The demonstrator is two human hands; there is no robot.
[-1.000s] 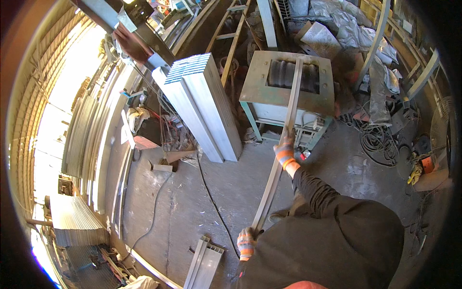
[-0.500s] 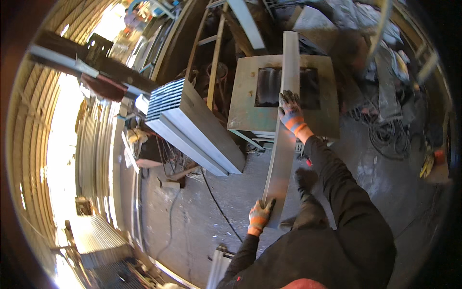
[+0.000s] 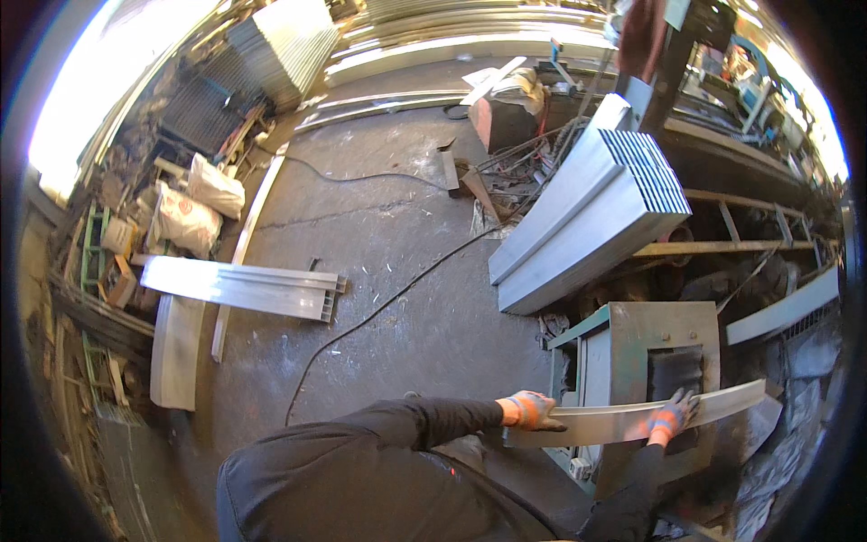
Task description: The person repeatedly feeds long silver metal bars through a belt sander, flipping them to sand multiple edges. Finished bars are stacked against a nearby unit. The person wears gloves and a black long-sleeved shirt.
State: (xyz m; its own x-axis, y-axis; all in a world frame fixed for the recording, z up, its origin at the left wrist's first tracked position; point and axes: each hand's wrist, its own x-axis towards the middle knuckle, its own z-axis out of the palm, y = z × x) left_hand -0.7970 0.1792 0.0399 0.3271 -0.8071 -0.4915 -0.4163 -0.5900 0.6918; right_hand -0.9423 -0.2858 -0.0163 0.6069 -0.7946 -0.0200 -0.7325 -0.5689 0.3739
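A long grey metal profile lies across the top of a box-like metal stand. My left hand, in a grey and orange glove, is closed round the profile near its close end. Farther along, my right hand, in a matching glove, rests on the profile with its fingers stretched out. Beneath the profile, the stand's top has a dark square opening, partly covered by the profile and my right hand.
A tall stack of nested metal profiles leans beyond the stand. To the left, more profiles lie crosswise, near white sacks. A black cable snakes over the floor. A wooden ladder lies behind the stack.
My view has swung left, so the stand and profile now appear at the lower right. Both hands are still on the profile.
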